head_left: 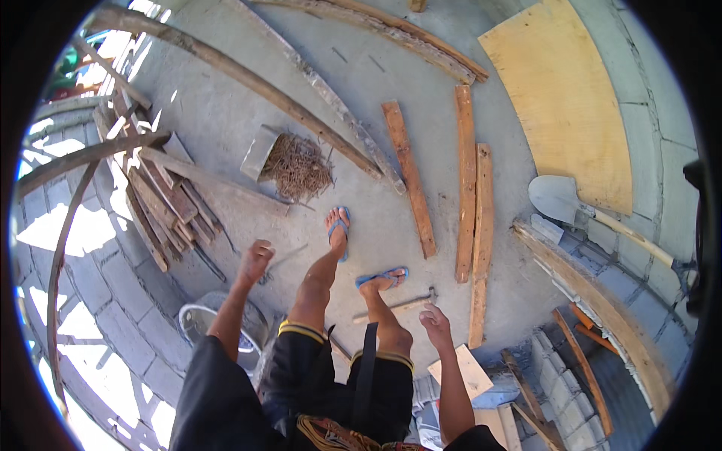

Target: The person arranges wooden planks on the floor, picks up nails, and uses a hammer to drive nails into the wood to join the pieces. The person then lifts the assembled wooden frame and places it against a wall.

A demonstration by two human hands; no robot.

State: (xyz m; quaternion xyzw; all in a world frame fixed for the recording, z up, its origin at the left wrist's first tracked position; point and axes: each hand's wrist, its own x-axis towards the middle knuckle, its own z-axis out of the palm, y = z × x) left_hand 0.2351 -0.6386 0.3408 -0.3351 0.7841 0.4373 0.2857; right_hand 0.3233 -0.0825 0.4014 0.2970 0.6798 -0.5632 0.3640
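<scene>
My left hand (257, 259) hangs over the floor with its fingers curled in, and nothing shows in it. A thin rod-like piece lies on the floor beside it, too small to name. My right hand (435, 325) is loosely bent with the fingers a little apart, and no object is visible in it. Close to it, a hammer (402, 307) with a wooden handle lies on the concrete by my right foot. A heap of rusty nails (299, 167) spills from a tipped container (259, 152) beyond my left foot.
Several planks (464, 188) lie to the right of centre, and a long pole (248, 79) crosses the far left. A woodpile (162, 199) stands by the left block wall. A bucket (197, 319) sits near my left arm. On the right are a plywood sheet (568, 98) and a shovel (555, 198).
</scene>
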